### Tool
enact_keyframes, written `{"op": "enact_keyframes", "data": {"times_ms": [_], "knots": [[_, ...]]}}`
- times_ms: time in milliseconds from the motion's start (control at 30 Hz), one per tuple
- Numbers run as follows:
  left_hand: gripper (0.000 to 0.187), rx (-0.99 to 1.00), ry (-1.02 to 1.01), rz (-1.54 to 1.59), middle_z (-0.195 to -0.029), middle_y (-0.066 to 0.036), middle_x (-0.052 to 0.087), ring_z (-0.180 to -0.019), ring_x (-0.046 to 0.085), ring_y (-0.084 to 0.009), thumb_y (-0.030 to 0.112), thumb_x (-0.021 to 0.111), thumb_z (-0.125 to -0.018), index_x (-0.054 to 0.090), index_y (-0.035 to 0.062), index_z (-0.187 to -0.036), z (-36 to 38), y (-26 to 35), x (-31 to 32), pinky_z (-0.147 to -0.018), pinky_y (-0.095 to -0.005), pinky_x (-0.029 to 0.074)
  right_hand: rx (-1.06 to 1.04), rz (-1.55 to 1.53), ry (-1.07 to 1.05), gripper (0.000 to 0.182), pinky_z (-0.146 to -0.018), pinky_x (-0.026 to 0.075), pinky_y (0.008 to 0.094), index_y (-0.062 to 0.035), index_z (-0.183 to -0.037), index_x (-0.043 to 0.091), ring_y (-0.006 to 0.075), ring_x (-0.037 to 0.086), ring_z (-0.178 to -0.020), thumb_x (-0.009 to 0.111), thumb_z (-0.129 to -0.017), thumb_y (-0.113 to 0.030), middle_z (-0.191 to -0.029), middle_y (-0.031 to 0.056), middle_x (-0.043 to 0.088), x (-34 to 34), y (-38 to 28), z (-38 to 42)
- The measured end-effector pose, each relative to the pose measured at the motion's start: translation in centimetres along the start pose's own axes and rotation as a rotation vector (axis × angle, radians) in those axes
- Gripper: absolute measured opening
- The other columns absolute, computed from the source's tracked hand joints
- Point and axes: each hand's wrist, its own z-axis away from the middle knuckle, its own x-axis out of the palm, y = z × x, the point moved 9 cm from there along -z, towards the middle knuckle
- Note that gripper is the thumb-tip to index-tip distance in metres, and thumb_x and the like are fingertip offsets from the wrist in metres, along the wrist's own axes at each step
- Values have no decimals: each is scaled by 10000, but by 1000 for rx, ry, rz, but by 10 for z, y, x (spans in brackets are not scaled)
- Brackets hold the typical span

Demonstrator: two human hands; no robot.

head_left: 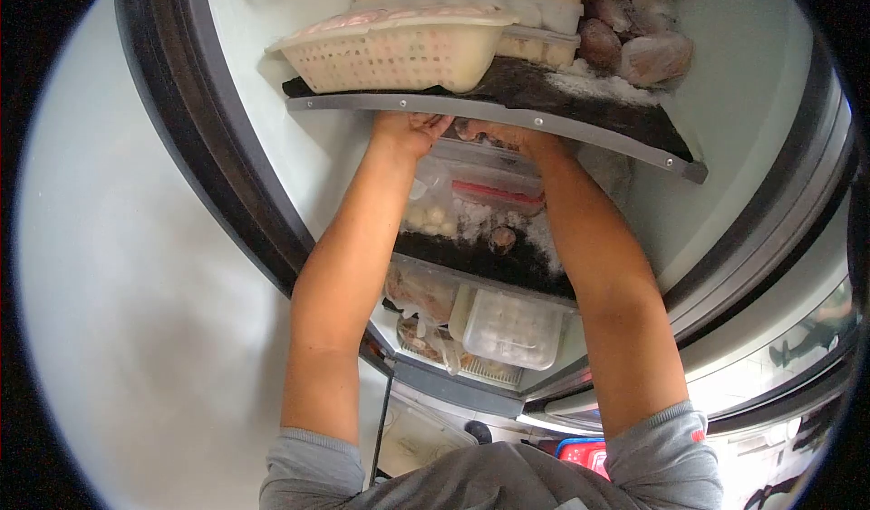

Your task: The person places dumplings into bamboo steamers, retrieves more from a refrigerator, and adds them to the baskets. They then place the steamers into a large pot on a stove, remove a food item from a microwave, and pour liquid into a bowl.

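two hands [412, 133] [509, 136] just under shelf edge [471, 109], narrow gap between

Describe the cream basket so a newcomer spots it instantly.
In the open freezer, find the dark-topped shelf above the left hand. At its left end sits a cream basket. Unlike the stacked boxes behind it, its front is pierced with rows of small holes.

Passable from the front, between forearms, below the upper shelf's metal edge [494, 109] and above the frosted lower shelf [453, 251]. Narrowed just under that edge by left hand [410, 135] and right hand [509, 136]; obstructed deeper by a red-edged container [498, 193], low down by a brown lump [502, 240].
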Motion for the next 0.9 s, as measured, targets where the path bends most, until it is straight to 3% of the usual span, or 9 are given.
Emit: {"op": "enact_keyframes", "data": {"times_ms": [100,167,300,400,467,567,667,800,900], "knots": [[500,10,-2,-54,-1255,-153,479,-1160,455,-342,463,379,-924,437,72,-1230,-4,1,-2,-971,-542,359,-63,-234,-209,635,-956,403,379,-109,-1224,538,245,524,-1108,685,-738,-490,-1214,105,564,26,2,-1],[457,32,-29,-90,-1196,-140,506,-1089,495,-326,434,413,-923,463,63,-1186,-5,1,-1,-934,-534,390,-52,-38,348,576,-903,433,341,-81,-1151,584,221,572,-995,743,-707,-412,-1093,91,624,7,12,1],[435,10,-4,-81,-1168,-145,516,-1070,506,-321,422,430,-921,482,57,-1153,-5,2,0,-917,-526,409,-111,-2,414,596,-904,430,337,-81,-1161,581,231,571,-1022,735,-710,-439,-1117,93,619,5,-17,39],[447,36,19,-97,-1148,-161,525,-1057,514,-317,436,434,-915,494,53,-1138,-6,4,-1,-912,-521,418,-154,90,606,553,-895,439,356,-100,-1141,594,268,584,-1016,753,-702,-397,-1124,109,616,3,-11,47],[467,-42,34,-34,-1141,-170,528,-1058,517,-308,452,434,-910,495,53,-1145,-9,-4,-5,-913,-515,421,-284,445,773,485,-878,457,382,-143,-1123,607,299,590,-996,766,-692,-295,-1128,114,605,6,-25,67],[487,11,-8,-87,-1157,-176,521,-1079,509,-316,461,421,-910,488,51,-1165,-5,1,-2,-912,-513,423,-490,646,982,425,-823,484,399,-176,-1072,628,292,606,-937,745,-667,-225,-1034,102,618,9,-43,87],[479,-11,-20,-122,-1159,-167,520,-1094,500,-324,449,423,-911,485,52,-1170,-7,1,0,-910,-517,426,-517,844,792,318,-842,483,431,-181,-1024,644,301,591,-988,654,-711,-233,-1000,87,611,20,-57,74],[465,-5,-1,-47,-1160,-164,515,-1097,496,-327,438,429,-909,485,57,-1170,-9,0,-2,-906,-521,428,-590,1070,861,293,-753,524,408,-168,-981,632,303,621,-913,642,-690,-197,-949,97,605,29,-85,83],[464,19,-26,-137,-1194,-180,475,-1140,459,-351,418,413,-920,455,42,-1190,-1,4,3,-929,-532,409,-308,816,641,382,-627,538,433,-138,-1059,607,340,653,-709,677,-717,-291,-923,155,622,40,-81,91]]}}
